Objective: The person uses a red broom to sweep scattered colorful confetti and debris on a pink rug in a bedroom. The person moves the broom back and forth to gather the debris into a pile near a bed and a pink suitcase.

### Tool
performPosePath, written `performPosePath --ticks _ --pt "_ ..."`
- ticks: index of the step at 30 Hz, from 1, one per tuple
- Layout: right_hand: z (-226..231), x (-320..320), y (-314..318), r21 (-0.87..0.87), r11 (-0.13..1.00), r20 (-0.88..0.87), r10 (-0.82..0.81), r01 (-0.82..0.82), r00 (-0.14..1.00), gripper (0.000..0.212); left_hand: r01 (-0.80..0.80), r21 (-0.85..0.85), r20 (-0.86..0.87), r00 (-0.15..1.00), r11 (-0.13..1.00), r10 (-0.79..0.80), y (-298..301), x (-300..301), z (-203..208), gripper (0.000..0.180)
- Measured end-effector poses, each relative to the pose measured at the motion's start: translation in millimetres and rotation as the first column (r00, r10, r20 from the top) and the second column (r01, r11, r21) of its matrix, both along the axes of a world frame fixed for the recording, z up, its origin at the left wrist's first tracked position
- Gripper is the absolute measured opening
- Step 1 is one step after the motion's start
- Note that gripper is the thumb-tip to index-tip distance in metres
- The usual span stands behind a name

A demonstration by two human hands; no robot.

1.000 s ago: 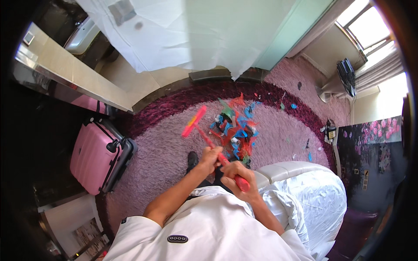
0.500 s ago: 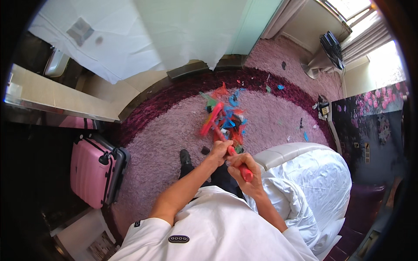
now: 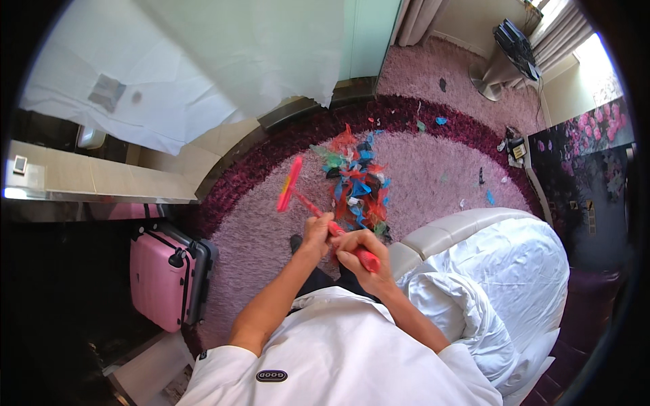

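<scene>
Sweeping well here, as I judge it, means short low pulls toward the heap, the head kept flat to the pile so light scraps do not flick away; a long shag will snag bristles, so lifting between strokes should help.

Beneath and all around the grip spreads the round shag carpet [image 3: 433, 169], pale pink in the middle with a dark plum rim, deep and tufted. Right of the grip, close by, bulges a bed [image 3: 514, 271] with a rumpled white duvet and a smooth padded cream edge. Far ahead of the grip hangs a white sheet [image 3: 203, 68], creased and limp. Left of the grip and below it stands a pink hard-shell suitcase [image 3: 159, 277], ribbed, with black trim.

Just ahead of the grip lies the litter heap [image 3: 355, 183]: thin crumpled scraps in red, blue and green, seemingly paper or foil, with stray bits scattered further out toward the rim.

From the grip a slim red broom [image 3: 305, 199] runs forward and to the left, its narrow pink-red head resting on the carpet just left of the heap. The left hand [image 3: 317, 233] is clenched round the shaft further down; the right hand [image 3: 359, 254] is clenched round the near end of the handle, the two fists almost touching.
</scene>
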State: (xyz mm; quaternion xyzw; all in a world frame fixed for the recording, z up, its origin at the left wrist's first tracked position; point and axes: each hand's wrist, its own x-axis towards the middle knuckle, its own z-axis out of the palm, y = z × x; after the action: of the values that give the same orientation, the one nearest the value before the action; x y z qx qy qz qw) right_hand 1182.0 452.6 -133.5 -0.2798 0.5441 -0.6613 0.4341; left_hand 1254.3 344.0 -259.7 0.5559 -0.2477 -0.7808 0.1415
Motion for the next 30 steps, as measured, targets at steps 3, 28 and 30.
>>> performPosePath --ticks 3,28,30 --pt "-27 1 -8 -0.031 0.999 0.111 0.024 -0.021 0.993 0.013 0.083 0.005 0.092 0.992 0.997 -0.083 -15 6 -19 0.021" --pt "12 -96 50 0.098 0.989 -0.295 0.132 -0.108 0.946 0.021 0.096 0.427 -0.016 0.995 0.899 -0.099 65 -86 -18 0.015" --pt "13 -106 49 0.073 0.995 -0.439 0.094 -0.069 0.894 0.023 0.215 0.393 -0.148 0.974 0.894 -0.169 70 -108 -13 0.017"
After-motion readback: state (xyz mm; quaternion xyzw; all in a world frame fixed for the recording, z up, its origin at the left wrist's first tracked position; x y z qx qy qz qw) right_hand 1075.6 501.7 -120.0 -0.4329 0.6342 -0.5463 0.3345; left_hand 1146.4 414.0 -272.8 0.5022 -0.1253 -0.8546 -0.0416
